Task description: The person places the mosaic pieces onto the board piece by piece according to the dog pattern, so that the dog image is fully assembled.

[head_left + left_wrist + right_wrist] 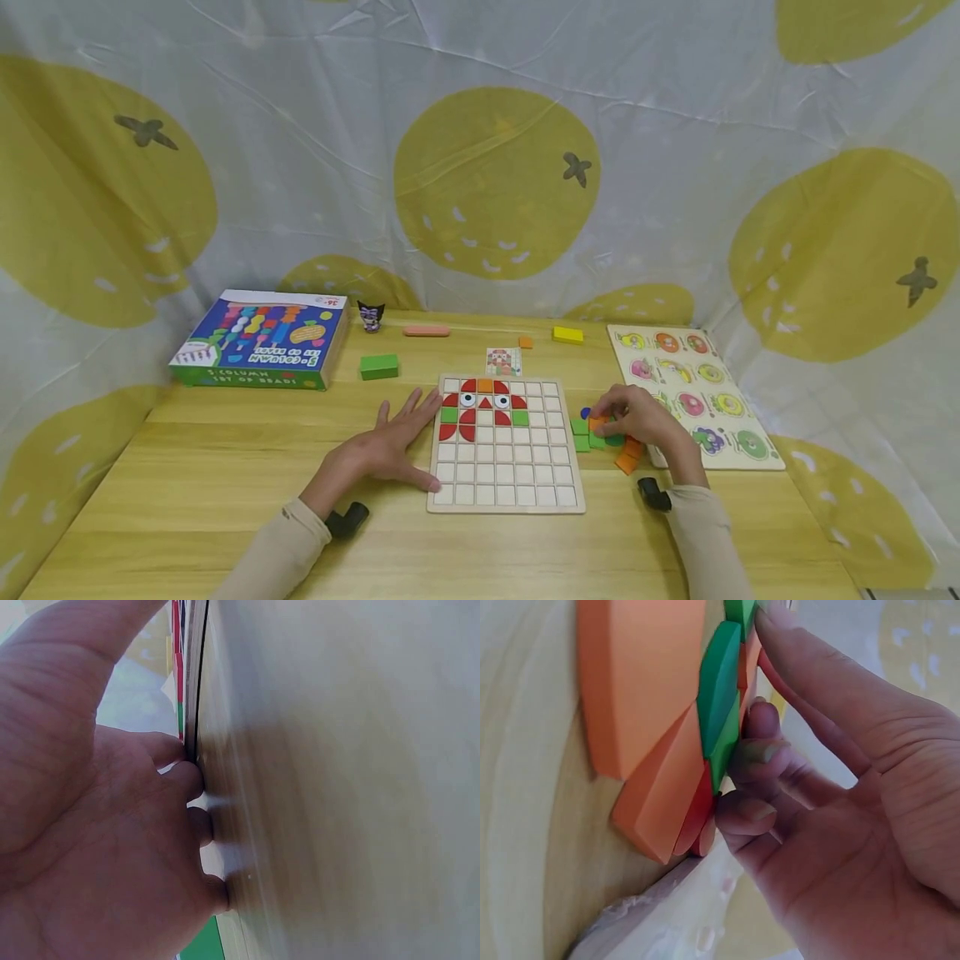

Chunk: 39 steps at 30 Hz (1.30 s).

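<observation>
A square wooden grid board [505, 473] lies on the table, with red, green, orange and eye-patterned tiles forming a figure in its upper left cells. My left hand [386, 450] rests at the board's left edge, fingers spread and thumb at the lower left corner. To the right of the board, my right hand [636, 414] reaches down over a pile of loose tiles with bent fingers. Its thumb tip meets a light green tile [739, 610]; I cannot tell whether it pinches it. A dark green tile [718, 686] and orange tiles [656, 787] lie close by.
Behind the board lies a small pattern card [503, 361] beside an orange tile [526, 342]. A fruit puzzle board [678, 367] is at the right. Farther left are a green block [379, 367], a bead-set box [258, 342] and a small figurine [371, 317]. A yellow block [567, 334] sits at the back.
</observation>
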{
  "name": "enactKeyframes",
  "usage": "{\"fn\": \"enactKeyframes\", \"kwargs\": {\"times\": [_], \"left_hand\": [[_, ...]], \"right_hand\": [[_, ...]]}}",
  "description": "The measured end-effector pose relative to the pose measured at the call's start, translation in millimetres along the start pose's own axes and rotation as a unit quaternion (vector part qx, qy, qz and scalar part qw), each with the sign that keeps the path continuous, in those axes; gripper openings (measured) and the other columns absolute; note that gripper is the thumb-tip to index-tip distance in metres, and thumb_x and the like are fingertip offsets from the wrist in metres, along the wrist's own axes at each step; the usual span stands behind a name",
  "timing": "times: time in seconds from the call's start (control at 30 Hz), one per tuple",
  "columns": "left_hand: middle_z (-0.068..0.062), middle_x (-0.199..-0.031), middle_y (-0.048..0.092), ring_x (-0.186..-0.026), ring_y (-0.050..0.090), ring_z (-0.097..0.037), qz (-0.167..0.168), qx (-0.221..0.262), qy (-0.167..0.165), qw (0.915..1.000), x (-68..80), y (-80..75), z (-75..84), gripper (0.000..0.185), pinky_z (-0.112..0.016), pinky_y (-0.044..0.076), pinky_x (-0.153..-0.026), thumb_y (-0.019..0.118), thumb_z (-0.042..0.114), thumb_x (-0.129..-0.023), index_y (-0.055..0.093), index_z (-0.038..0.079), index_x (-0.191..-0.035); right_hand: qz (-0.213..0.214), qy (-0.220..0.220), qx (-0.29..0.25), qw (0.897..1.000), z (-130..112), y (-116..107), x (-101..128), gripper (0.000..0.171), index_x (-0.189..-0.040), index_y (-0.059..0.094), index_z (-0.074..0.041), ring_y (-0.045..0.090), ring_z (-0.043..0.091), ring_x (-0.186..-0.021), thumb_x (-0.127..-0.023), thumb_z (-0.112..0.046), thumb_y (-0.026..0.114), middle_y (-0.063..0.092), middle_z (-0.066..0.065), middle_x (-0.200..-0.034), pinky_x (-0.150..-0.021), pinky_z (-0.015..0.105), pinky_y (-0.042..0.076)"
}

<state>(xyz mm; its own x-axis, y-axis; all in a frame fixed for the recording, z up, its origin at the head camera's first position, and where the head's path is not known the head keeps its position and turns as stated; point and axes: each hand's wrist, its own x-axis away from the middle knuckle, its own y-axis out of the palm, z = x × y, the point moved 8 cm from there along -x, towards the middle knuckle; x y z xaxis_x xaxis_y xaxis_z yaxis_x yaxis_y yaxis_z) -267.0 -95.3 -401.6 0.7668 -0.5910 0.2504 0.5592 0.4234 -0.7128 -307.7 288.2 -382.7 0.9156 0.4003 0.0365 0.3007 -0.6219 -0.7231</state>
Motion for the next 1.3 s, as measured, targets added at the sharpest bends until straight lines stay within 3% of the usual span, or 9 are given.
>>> {"fn": "enactKeyframes", "kwargs": {"times": [0.3, 0.53, 0.63, 0.8, 0.93, 1.07, 1.3], "left_hand": [[-0.012, -0.182, 0.002, -0.166, -0.011, -0.040, 0.004, 0.020, 0.032, 0.9993, -1.4, 3.3, -2.2, 0.134, -0.074, -0.019, -0.123, 0.092, 0.059, -0.080, 0.012, 0.009, -0.174], [-0.013, -0.182, 0.002, -0.166, -0.011, -0.040, -0.002, 0.023, 0.019, 0.9996, 0.6, 0.5, 3.0, 0.134, -0.073, -0.017, -0.124, 0.094, 0.054, -0.080, 0.011, 0.008, -0.174], [-0.012, -0.182, 0.002, -0.166, -0.011, -0.041, 0.006, 0.027, 0.029, 0.9992, -0.7, 2.3, -0.8, 0.135, -0.074, -0.018, -0.123, 0.093, 0.058, -0.078, 0.011, 0.010, -0.174], [-0.011, -0.183, 0.003, -0.166, -0.011, -0.040, 0.014, 0.034, 0.042, 0.9985, -1.1, 3.3, -4.3, 0.137, -0.074, -0.019, -0.122, 0.092, 0.064, -0.076, 0.012, 0.012, -0.175], [-0.013, -0.182, 0.003, -0.166, -0.011, -0.041, 0.006, 0.032, 0.034, 0.9989, -0.1, 2.6, -2.2, 0.136, -0.073, -0.020, -0.123, 0.092, 0.061, -0.077, 0.012, 0.011, -0.174], [-0.013, -0.182, 0.003, -0.166, -0.011, -0.040, 0.000, 0.019, 0.015, 0.9997, 0.8, 0.7, 0.8, 0.134, -0.072, -0.018, -0.124, 0.094, 0.055, -0.079, 0.011, 0.010, -0.174], [-0.012, -0.182, 0.003, -0.167, -0.009, -0.039, -0.002, 0.004, -0.002, 1.0000, 0.6, -0.3, 2.3, 0.132, -0.072, -0.014, -0.126, 0.095, 0.048, -0.081, 0.010, 0.009, -0.174]], "right_hand": [[-0.003, -0.005, 0.025, 1.000, -4.2, 2.8, -0.6, 0.018, -0.094, 0.080, -0.005, 0.050, 0.015, -0.077, -0.084, -0.010, 0.093, 0.065, 0.003, -0.090, -0.068, 0.025, 0.046], [0.001, -0.002, 0.032, 0.999, -4.0, 0.5, -3.1, 0.013, -0.090, 0.078, -0.008, 0.056, 0.011, -0.072, -0.087, -0.008, 0.091, 0.070, -0.003, -0.082, -0.065, 0.024, 0.050], [0.007, -0.010, 0.035, 0.999, -6.4, -1.3, -3.7, 0.009, -0.089, 0.079, -0.008, 0.058, 0.009, -0.067, -0.090, -0.007, 0.088, 0.071, -0.005, -0.078, -0.063, 0.024, 0.052], [0.018, -0.023, -0.013, 0.999, -15.2, 1.7, -6.6, 0.004, -0.093, 0.081, -0.007, 0.066, 0.014, -0.063, -0.097, -0.008, 0.081, 0.075, 0.001, -0.078, -0.061, 0.026, 0.057], [0.002, -0.030, -0.078, 0.997, -32.3, 17.3, -14.3, 0.008, -0.100, 0.081, 0.000, 0.070, 0.021, -0.066, -0.101, -0.005, 0.075, 0.078, 0.011, -0.084, -0.060, 0.029, 0.060], [-0.030, -0.059, -0.102, 0.993, -60.2, 42.4, -25.0, 0.011, -0.106, 0.080, 0.005, 0.072, 0.023, -0.073, -0.102, 0.003, 0.070, 0.078, 0.017, -0.095, -0.067, 0.031, 0.064], [-0.068, -0.062, -0.132, 0.987, -100.9, 85.1, -40.3, 0.010, -0.107, 0.080, 0.004, 0.075, 0.023, -0.074, -0.100, 0.004, 0.073, 0.078, 0.015, -0.094, -0.071, 0.032, 0.067]]}}
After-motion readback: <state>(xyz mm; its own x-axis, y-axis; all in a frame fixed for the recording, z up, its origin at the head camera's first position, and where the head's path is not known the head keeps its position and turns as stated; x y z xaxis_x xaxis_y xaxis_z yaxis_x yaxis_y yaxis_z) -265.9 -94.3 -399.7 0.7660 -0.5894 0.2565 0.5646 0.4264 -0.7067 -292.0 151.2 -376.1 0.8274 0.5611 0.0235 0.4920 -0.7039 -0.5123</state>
